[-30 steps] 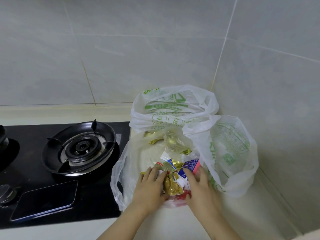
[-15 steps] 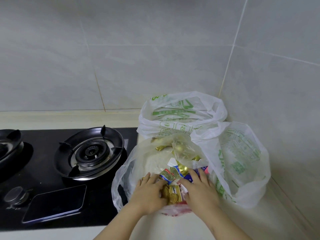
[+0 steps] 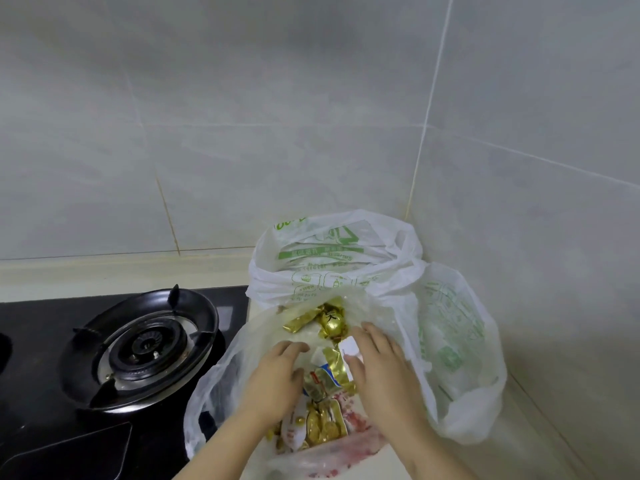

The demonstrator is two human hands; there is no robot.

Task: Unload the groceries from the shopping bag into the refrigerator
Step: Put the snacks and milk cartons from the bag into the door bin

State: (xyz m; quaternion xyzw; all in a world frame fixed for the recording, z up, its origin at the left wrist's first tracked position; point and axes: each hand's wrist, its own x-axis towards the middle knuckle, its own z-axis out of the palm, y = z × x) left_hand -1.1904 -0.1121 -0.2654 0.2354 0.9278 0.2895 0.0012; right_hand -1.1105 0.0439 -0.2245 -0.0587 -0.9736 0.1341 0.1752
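Observation:
A clear plastic shopping bag point(image 3: 221, 382) lies open on the counter in front of me, full of small gold-wrapped snack packets point(image 3: 325, 424) and a round gold-foil sweet point(image 3: 331, 320). My left hand point(image 3: 277, 379) reaches into the bag from the left, fingers curled over the packets. On the right, my right hand point(image 3: 381, 372) holds a small white and gold packet point(image 3: 341, 362) between thumb and fingers. Two white bags with green print stand behind: one point(image 3: 332, 258) at the back, one point(image 3: 460, 341) at the right.
A black gas hob point(image 3: 45, 341) with a round burner point(image 3: 145, 348) sits left of the bags. A dark phone point(image 3: 79, 452) lies on the hob's front edge. Tiled walls meet in a corner behind the bags. The pale counter point(image 3: 519, 455) runs along the right wall.
Both hands have moved deeper into the bag and spread apart. My right hand has taken hold of a white and gold packet. The camera has drawn closer and tilted.

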